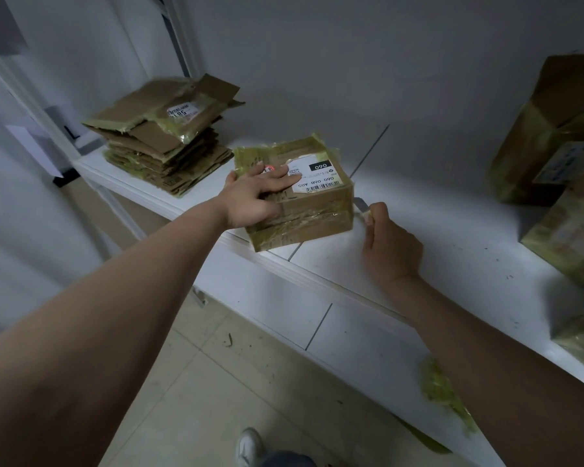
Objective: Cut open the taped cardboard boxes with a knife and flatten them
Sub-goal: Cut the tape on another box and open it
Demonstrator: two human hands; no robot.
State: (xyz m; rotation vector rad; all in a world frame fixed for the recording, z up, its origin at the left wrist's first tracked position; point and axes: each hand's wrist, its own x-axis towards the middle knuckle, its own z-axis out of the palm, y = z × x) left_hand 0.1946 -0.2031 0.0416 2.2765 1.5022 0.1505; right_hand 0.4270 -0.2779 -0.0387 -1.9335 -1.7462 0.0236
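Leftmost, at about ten o'clock on the white table (435, 251), sits a stack of flattened cardboard (164, 143), brown sheets with greenish tape and a white label on top, well apart from both hands. Next, near the middle, the taped cardboard box (297, 190) stands on the table close to its front edge, one corner reaching out over the edge; it is wrapped in greenish tape and bears a white shipping label (317, 176) on its upper face. The left hand (253, 197) lies on the box from the eight o'clock side, its grip released, fingers spread straight across the top and touching the label, the palm over the box's near left corner. Just beside the box at its four o'clock corner, the right hand (390, 244) has its grip clenched round a knife (360, 205), whose short blade points up toward eleven o'clock, its tip at the box's right edge; whether it is cutting the tape cannot be told. Farther right, at two to three o'clock, several more taped boxes (553, 136) stand piled on the table, well apart from the hands.
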